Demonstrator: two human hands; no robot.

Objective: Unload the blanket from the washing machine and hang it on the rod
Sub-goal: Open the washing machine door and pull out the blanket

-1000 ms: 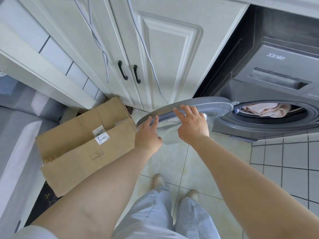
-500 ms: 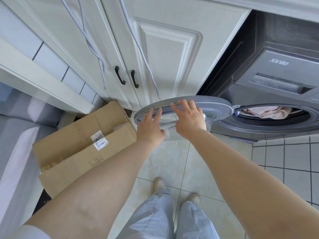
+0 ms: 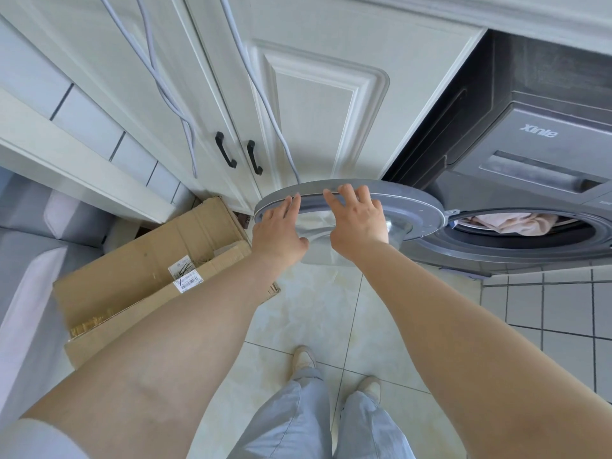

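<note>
The grey washing machine stands at the right with its round door swung wide open to the left. A pink blanket lies bunched inside the drum opening. My left hand rests on the door's left rim with its fingers straight. Beside it, my right hand lies flat on the door's top edge, fingers spread and extended. Both hands are well left of the blanket. No rod is in view.
White cabinet doors with black handles stand right behind the open door, with grey cables hanging over them. An open cardboard box sits on the tiled floor at the left. My feet stand on the tiles below.
Both hands pushed the door further open toward the cabinet, and my view moved closer to it.
</note>
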